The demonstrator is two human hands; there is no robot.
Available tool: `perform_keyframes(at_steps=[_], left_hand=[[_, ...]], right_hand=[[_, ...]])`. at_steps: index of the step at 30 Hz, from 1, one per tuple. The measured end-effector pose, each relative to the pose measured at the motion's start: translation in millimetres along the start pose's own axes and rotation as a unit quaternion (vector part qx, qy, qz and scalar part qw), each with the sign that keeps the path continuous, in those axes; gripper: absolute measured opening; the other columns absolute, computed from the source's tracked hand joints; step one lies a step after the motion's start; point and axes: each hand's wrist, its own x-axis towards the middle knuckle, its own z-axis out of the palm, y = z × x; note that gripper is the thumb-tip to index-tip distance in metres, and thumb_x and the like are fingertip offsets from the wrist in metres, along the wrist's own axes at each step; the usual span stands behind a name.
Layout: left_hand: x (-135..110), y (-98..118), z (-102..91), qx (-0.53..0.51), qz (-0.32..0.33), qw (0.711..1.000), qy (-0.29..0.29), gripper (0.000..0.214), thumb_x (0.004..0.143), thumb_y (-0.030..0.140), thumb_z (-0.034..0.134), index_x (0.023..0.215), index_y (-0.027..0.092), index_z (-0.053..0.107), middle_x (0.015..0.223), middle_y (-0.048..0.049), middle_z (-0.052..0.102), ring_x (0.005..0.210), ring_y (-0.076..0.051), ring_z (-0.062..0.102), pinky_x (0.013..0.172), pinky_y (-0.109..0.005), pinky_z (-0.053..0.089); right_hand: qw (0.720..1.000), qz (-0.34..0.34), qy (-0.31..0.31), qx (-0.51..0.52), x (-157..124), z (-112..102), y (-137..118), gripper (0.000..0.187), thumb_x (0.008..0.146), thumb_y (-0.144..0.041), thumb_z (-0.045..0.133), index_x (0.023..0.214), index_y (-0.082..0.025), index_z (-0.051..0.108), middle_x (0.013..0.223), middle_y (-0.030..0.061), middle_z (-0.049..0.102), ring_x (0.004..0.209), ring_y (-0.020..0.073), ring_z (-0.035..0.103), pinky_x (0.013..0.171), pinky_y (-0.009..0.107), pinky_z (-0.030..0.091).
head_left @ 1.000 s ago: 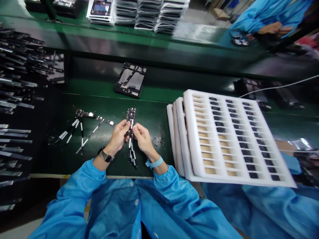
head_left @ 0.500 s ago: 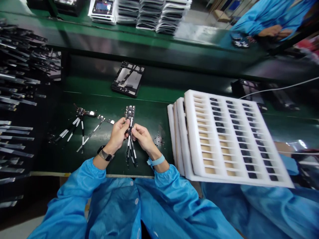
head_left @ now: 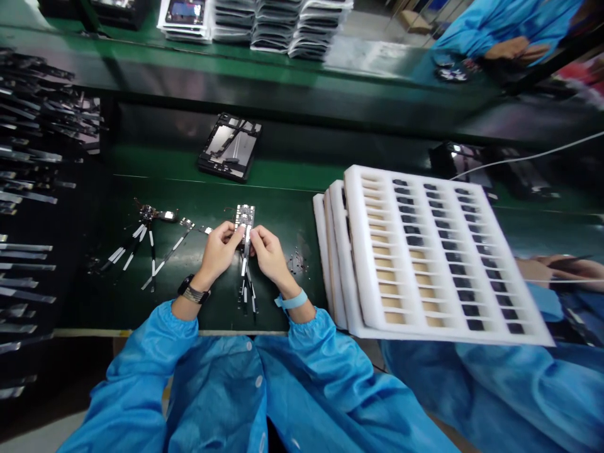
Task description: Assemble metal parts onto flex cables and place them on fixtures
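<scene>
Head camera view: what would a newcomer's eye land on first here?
The big white foam trays stacked right of centre on the green workbench stand out first, with rows of small dark pieces in their slots. At the centre, the left hand and right hand pinch a small circuit board trailing black-and-white striped strips. Along the left edge, rows of long dark strips fan out.
</scene>
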Motion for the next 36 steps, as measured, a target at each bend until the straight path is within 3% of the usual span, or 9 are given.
perform_keyframes(at_steps=[5, 11, 16, 21, 27, 30, 36], left_hand=[[4.1, -1.5, -6.9, 0.018, 0.009, 1.0, 0.011, 0.05, 0.086, 0.059, 0.083, 0.068, 0.017, 0.064, 0.064, 0.0011, 0.059, 0.061, -0.011, 0.05, 0.058, -0.023, 0.038], [1.4, -5.4, -2.2, -0.087, -0.069, 0.993, -0.03, 0.054, 0.075, 0.066, 0.09, 0.074, 0.017, 0.068, 0.062, 0.0011, 0.06, 0.052, -0.01, 0.052, 0.049, -0.022, 0.038], [2.4, -9.1, 4.4, -0.19, -0.128, 0.973, -0.023, 0.053, 0.063, 0.058, 0.1, 0.076, 0.016, 0.069, 0.063, 0.0014, 0.061, 0.051, -0.009, 0.052, 0.047, -0.021, 0.041], [2.9, -11.0, 4.0, -0.21, -0.135, 0.968, -0.002, 0.048, 0.066, 0.049, 0.1, 0.072, 0.016, 0.065, 0.064, 0.0015, 0.061, 0.053, -0.008, 0.052, 0.05, -0.021, 0.043], [5.1, -11.2, 2.1, -0.246, -0.172, 0.953, -0.048, 0.051, 0.061, 0.05, 0.102, 0.075, 0.015, 0.068, 0.063, 0.0015, 0.061, 0.051, -0.009, 0.052, 0.048, -0.021, 0.043], [7.7, -10.9, -1.9, -0.236, -0.179, 0.953, -0.062, 0.05, 0.063, 0.05, 0.101, 0.073, 0.016, 0.066, 0.061, 0.0019, 0.059, 0.049, -0.009, 0.05, 0.046, -0.022, 0.042], [8.5, -7.3, -11.4, -0.125, -0.111, 0.984, -0.055, 0.052, 0.07, 0.058, 0.096, 0.071, 0.015, 0.067, 0.061, 0.0007, 0.06, 0.051, -0.009, 0.051, 0.047, -0.021, 0.036]], right_hand=[[0.999, 0.007, -0.042, -0.003, 1.7, 2.0, 4.4, 0.059, 0.098, -0.077, 0.057, 0.076, -0.023, 0.053, 0.066, -0.0033, 0.052, 0.061, 0.0142, 0.046, 0.062, 0.03, 0.037], [0.999, 0.003, -0.035, 0.034, 0.6, 2.3, 1.4, 0.062, 0.095, -0.081, 0.06, 0.076, -0.023, 0.05, 0.066, -0.003, 0.05, 0.061, 0.0145, 0.044, 0.06, 0.03, 0.036], [0.999, -0.006, -0.02, 0.047, -0.1, 5.4, 2.2, 0.063, 0.093, -0.083, 0.062, 0.076, -0.024, 0.05, 0.067, -0.0027, 0.048, 0.063, 0.0152, 0.043, 0.06, 0.03, 0.034], [0.999, 0.007, -0.02, 0.042, 1.9, 5.9, 4.2, 0.063, 0.092, -0.084, 0.062, 0.076, -0.024, 0.049, 0.062, -0.0045, 0.043, 0.059, 0.0143, 0.038, 0.057, 0.03, 0.031], [0.997, 0.001, -0.044, 0.056, 2.7, 3.7, 2.6, 0.064, 0.091, -0.084, 0.063, 0.074, -0.024, 0.048, 0.061, -0.0048, 0.042, 0.057, 0.0136, 0.035, 0.056, 0.029, 0.031], [0.997, 0.008, -0.054, 0.051, 4.8, 2.5, 4.0, 0.065, 0.091, -0.086, 0.062, 0.074, -0.025, 0.048, 0.061, -0.0048, 0.043, 0.056, 0.0138, 0.036, 0.056, 0.029, 0.031], [1.0, -0.008, -0.017, 0.009, 9.5, -2.4, 4.4, 0.061, 0.095, -0.082, 0.059, 0.078, -0.023, 0.054, 0.068, -0.002, 0.053, 0.063, 0.0152, 0.047, 0.063, 0.03, 0.04]])
